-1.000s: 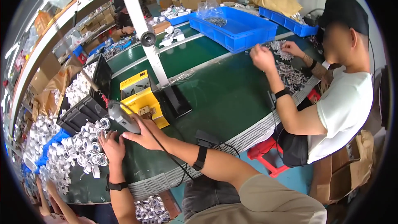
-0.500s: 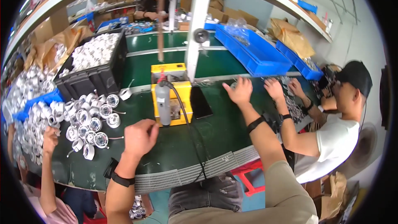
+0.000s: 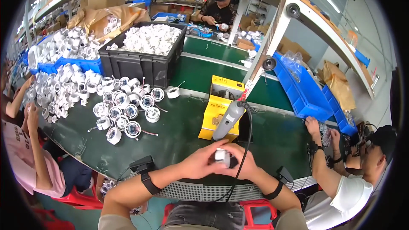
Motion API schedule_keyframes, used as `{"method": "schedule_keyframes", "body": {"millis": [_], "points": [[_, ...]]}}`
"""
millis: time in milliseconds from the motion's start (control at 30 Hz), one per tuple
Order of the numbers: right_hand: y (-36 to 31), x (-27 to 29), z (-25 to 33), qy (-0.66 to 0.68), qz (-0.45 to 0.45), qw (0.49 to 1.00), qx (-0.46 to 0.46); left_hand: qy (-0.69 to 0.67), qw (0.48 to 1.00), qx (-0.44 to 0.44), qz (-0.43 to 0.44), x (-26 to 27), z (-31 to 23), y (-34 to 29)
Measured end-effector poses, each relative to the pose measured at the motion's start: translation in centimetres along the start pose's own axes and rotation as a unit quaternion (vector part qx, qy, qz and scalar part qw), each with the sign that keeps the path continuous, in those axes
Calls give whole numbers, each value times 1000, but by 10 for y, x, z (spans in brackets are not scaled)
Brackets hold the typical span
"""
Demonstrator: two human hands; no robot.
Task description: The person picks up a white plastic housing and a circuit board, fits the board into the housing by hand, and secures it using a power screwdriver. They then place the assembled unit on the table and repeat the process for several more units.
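**A small white part (image 3: 221,156) in two hands, near the front edge of the green tabletop (image 3: 183,136)**

In the head view, we hold the white part with both hands at once. Our left hand (image 3: 199,161) is closed on it from the left side, and our right hand (image 3: 245,160) is closed on it from the right side. Our hands hide a lot of it, so we cannot tell its whole shape. We wear a black band on each wrist.

A grey tool (image 3: 229,120) leans just above our hands, with its low end near the white part. We cannot tell if they touch. A black cord (image 3: 244,151) comes from the top of the tool and runs down in front of our right hand. Behind the tool is a yellow box (image 3: 208,117).

On our left we see a bunch of white rings (image 3: 132,130), some with thin wires sticking out. Past them sits a big black bin (image 3: 128,67), full of little white bits (image 3: 151,38). On our right, farther back, is a long blue tray (image 3: 313,111).

A person in a pink shirt (image 3: 40,162) sits on our left. A person in a white shirt (image 3: 347,202) sits on our right.
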State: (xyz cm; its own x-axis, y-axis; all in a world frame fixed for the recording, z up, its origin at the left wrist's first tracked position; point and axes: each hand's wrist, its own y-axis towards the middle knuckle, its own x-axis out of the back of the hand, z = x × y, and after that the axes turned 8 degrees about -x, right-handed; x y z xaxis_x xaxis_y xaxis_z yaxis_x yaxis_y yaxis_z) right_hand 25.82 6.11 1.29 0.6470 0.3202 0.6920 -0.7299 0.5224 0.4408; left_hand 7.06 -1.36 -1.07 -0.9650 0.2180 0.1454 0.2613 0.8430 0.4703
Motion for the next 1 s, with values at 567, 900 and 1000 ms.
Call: {"method": "schedule_keyframes", "body": {"millis": [567, 900, 1000], "points": [[-7, -2, -25, 604, 100, 739, -281, 150, 987, -47, -13, 18, -9, 12], [-9, 4, -9, 324, 49, 939, -99, -328, 901, 279, -50, 16, -12, 11], [-6, -1, -4, 212, -7, 976, -48, -340, 883, 318, -57, 13, -9, 11]]}}
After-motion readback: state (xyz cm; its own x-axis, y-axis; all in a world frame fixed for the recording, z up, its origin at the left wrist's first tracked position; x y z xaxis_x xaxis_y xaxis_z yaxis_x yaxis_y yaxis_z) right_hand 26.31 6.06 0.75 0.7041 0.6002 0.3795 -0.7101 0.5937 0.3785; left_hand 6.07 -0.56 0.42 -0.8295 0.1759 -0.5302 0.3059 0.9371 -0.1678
